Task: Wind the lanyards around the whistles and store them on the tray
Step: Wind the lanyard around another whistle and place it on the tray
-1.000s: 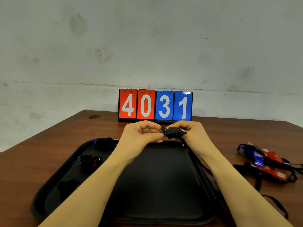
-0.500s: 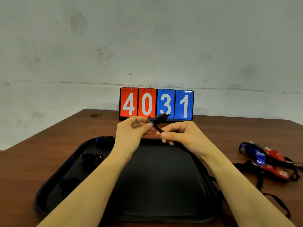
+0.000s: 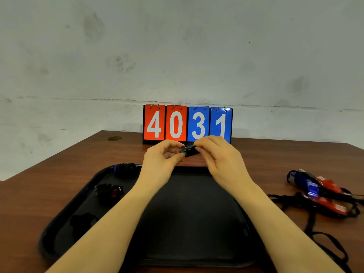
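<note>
A black whistle (image 3: 188, 150) is held in the air above the far edge of the black tray (image 3: 189, 251). My left hand (image 3: 163, 162) pinches its left end between thumb and fingers. My right hand (image 3: 218, 156) grips its right side, fingers curled over it; its black lanyard is mostly hidden by that hand. Three wound whistles lie along the tray's left side: one at the far corner (image 3: 126, 168), one with red showing (image 3: 109, 192), one black (image 3: 82, 223). Blue and red whistles (image 3: 317, 192) with loose black lanyards (image 3: 319, 235) lie on the table to the right.
A flip scoreboard (image 3: 187, 124) reading 4031 stands at the table's far edge against a pale wall. The wooden table (image 3: 39, 194) extends left of the tray. A small round mark (image 3: 114, 138) sits near the far left corner.
The hands came back together on the black whistle after the right hand had pulled a stretch of lanyard out below it. Both hands sit slightly higher and farther than a second ago.
</note>
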`<state>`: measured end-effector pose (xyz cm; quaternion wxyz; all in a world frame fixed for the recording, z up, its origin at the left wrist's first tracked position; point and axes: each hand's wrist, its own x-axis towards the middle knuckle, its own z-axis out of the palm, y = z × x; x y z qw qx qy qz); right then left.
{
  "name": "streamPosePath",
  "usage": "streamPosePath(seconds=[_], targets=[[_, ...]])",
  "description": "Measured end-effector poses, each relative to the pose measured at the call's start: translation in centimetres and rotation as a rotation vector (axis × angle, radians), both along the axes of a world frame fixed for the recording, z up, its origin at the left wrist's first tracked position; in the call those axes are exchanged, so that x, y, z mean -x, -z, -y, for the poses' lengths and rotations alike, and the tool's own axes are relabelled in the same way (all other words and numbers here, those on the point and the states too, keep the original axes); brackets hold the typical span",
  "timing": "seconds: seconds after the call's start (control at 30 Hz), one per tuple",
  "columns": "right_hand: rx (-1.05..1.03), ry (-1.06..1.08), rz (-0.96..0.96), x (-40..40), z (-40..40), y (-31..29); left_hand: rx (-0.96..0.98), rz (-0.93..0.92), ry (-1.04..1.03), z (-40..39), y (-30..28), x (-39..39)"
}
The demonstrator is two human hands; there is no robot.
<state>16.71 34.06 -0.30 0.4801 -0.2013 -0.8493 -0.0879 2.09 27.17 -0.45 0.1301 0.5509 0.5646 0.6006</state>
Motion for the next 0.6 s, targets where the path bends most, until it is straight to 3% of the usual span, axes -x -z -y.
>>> streamPosePath(seconds=[0.2,0.43,0.6], targets=[[-0.057,0.074,-0.017,-0.23,-0.52,0.44,-0.014,-0.206,0.027,0.24,0.24,-0.38],[0.312,-0.045,-0.175,-0.30,-0.20,0.27,0.020,-0.246,0.068,0.51,0.09,-0.64],[0.700,-0.164,-0.355,-0.63,0.32,-0.44,0.056,-0.230,0.116,0.65,0.03,-0.48]])
